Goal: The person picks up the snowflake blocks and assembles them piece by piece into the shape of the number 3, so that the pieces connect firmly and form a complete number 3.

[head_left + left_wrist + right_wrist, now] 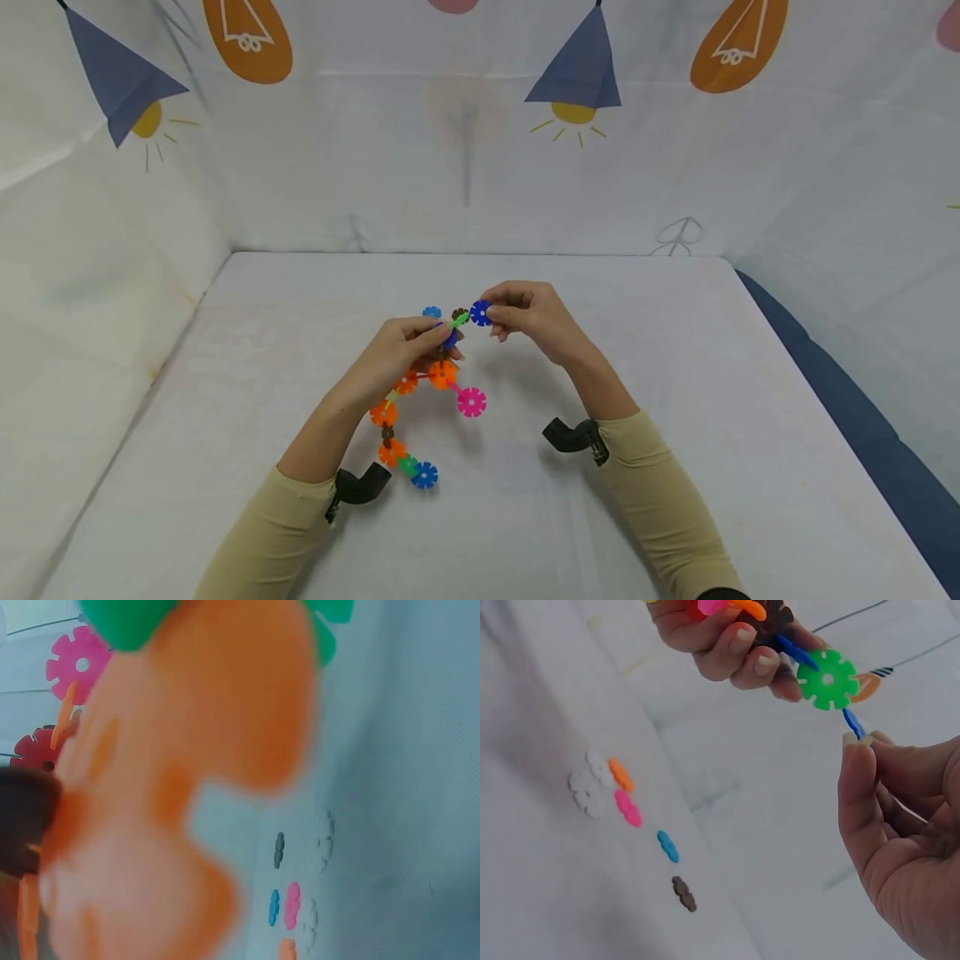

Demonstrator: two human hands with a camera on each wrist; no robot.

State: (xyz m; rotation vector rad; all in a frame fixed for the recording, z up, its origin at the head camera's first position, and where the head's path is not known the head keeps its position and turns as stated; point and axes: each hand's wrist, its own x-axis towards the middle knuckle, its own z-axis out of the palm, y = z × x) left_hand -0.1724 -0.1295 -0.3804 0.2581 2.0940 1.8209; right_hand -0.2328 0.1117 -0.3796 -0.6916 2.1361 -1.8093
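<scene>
My left hand (397,350) grips a chain of interlocking snowflake discs near its upper end, around a blue disc (449,337). Beyond its fingertips a green disc (827,679) stands slotted onto that blue piece. My right hand (538,321) pinches another blue disc (481,313) between thumb and fingers, its edge meeting the green disc's rim. Below the left hand hang orange discs (442,374), a pink disc (472,402) on a side branch, and a lower blue disc (424,475) at the tail. A blurred orange disc (240,697) fills much of the left wrist view.
Loose discs lie on the white table (637,500) beyond the hands: a light blue one (668,846), a brown one (683,894), a pink one (628,808), an orange one (620,774) and white ones (586,793). A patterned white cloth (375,150) hangs behind the table.
</scene>
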